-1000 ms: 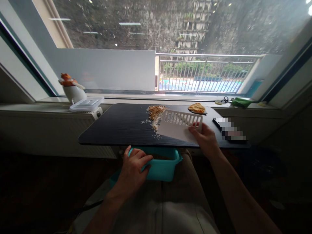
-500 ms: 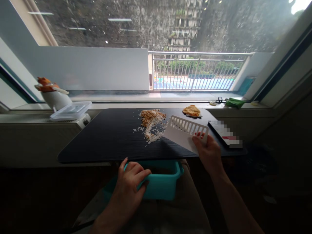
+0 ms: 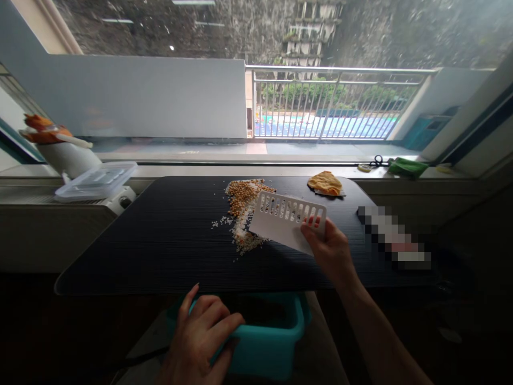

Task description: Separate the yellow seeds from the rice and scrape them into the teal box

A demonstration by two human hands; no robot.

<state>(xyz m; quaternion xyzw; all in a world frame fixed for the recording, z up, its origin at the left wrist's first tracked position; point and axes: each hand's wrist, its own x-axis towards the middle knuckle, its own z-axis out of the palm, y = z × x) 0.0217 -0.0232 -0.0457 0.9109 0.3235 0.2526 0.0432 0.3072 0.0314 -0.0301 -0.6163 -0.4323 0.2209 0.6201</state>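
My right hand (image 3: 332, 248) grips the lower right corner of a white slotted plastic scraper (image 3: 276, 227), thumb on its face. The scraper is tilted over the black table (image 3: 160, 240), its left end beside and partly in front of a spilled pile. Yellow-brown kernels (image 3: 240, 198) make up the pile's far part; white rice-like grains (image 3: 246, 245) trail toward me. Below the near table edge, my left hand (image 3: 210, 331) is closed over the left rim of a turquoise bin (image 3: 268, 350). The bin's inside is too dark to make out.
A folded orange cloth (image 3: 326, 183) lies at the table's back right, a blurred-out flat object (image 3: 393, 235) at its right. On the left ledge are a clear plastic lid (image 3: 96, 182) and an orange-and-white figure (image 3: 60, 144). Scissors (image 3: 377, 160) and a green bundle (image 3: 406, 167) rest on the sill.
My right hand has moved the scraper left, closer to the pile. The head view has shifted, so the table looks larger and the bin lower. My left hand stays on the bin's rim.
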